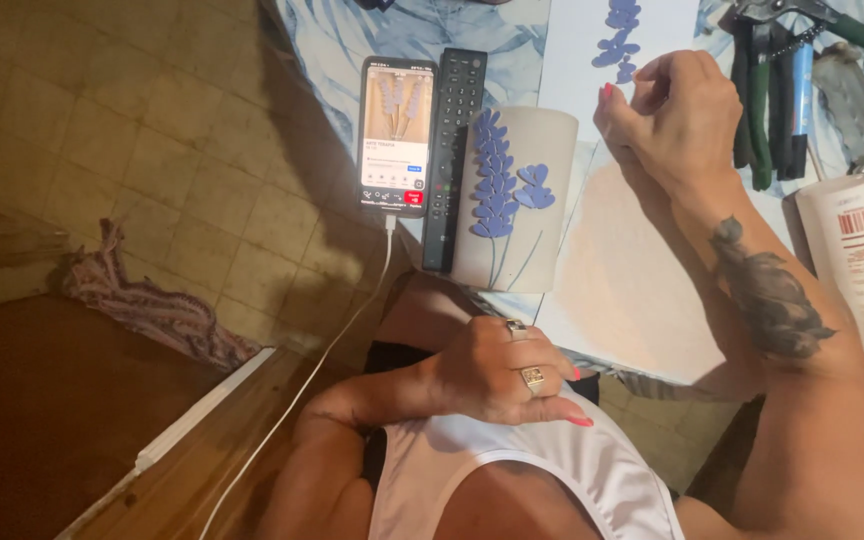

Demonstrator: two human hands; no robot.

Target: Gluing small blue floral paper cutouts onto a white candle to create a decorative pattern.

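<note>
From the head camera, the right hand (677, 115) rests curled on a white sheet (572, 60), fingertips pinching by purple petals (617, 40); what it grips I cannot tell. The left hand (502, 375) lies near, loosely closed, holding nothing. A grey cup (552, 200) with purple flowers lies left of the sheet, beside a remote (455, 150) and phone (397, 135).

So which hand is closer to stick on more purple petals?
The right hand: it rests on the white sheet beside the purple petals. The left hand lies back by the lap, off the table.
</note>
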